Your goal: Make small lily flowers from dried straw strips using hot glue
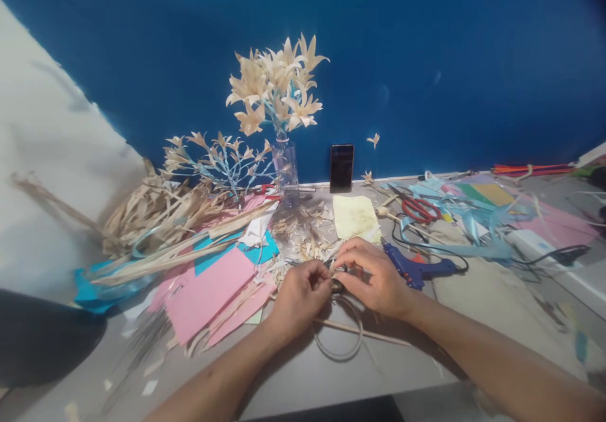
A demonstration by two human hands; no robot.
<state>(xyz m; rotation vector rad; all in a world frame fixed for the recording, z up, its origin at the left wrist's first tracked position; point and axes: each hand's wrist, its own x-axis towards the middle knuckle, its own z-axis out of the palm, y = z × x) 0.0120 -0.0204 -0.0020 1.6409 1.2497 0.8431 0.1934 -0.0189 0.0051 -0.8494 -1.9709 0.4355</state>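
My left hand (303,296) is closed in a pinch above the middle of the table. Facing it, my right hand (372,278) has its thumb and fingers pinched together, the tips almost meeting the left ones. What the fingertips hold is too small and hidden to name; something dark and shiny shows between the hands. Just below them a pale round loop (338,359) of cord or cane lies near the table's front. A thin wooden stick (379,334) passes behind the loop. Beyond my fingers lie curled, dry scraps (307,239).
To the right is a blue glue gun (414,267), with red-handled scissors (420,209) behind. A phone (341,168) leans on the wall beside a clear bottle (285,173) of pale flowers (279,84). Pink paper (211,296) and dried husks (151,211) lie left.
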